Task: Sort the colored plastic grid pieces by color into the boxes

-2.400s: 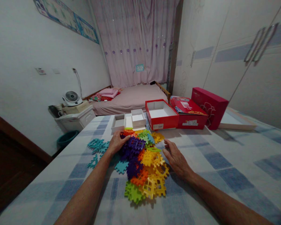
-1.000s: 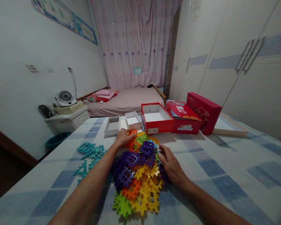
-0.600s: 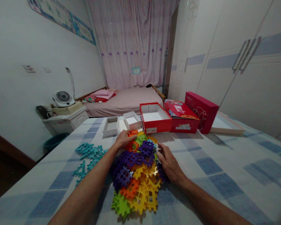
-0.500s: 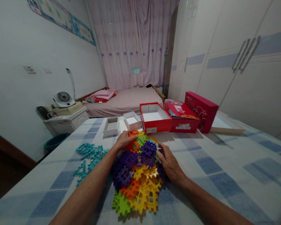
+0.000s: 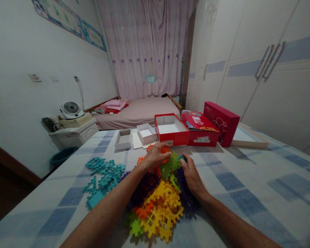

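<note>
A heap of interlocking plastic blocks lies before me, with yellow blocks (image 5: 161, 203) at the front and purple blocks (image 5: 144, 189) behind my left forearm. My left hand (image 5: 156, 156) is closed over an orange block (image 5: 165, 150) at the far side of the heap, its thumb beside green blocks (image 5: 169, 167). At the heap's right edge, my right hand (image 5: 192, 175) has thumb and fingertips closed on a small teal block (image 5: 181, 157), mostly hidden. More purple blocks lie under that palm. Separate teal blocks (image 5: 110, 177) are spread left of my left forearm.
Two small grey-white boxes, one an open tray (image 5: 123, 139), stand beyond the heap. Further right are an open red box (image 5: 172, 129), a red box with a printed lid (image 5: 201, 129) and an upright crimson box (image 5: 220, 122). A checked cloth (image 5: 229, 182) covers the surface.
My left hand has moved right across the top of the heap. My right hand has shifted slightly right. Purple blocks have slid from the heap's top toward its sides, baring more green and yellow.
</note>
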